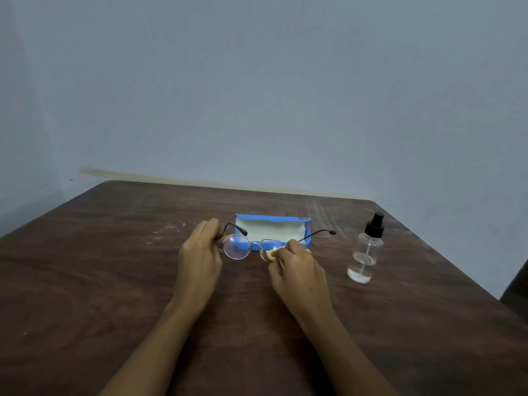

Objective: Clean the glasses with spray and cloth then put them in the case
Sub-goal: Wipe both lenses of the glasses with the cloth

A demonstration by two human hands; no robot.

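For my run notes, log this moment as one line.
step: wiping lens | left hand: holds glasses | right hand: rubs cloth on lens | case: open, behind | spray bottle: upright, right side

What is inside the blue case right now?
The blue case lies open on the table; only its pale lining shows. The glasses, held in the left hand and right hand with the cloth, hide its lower front part.
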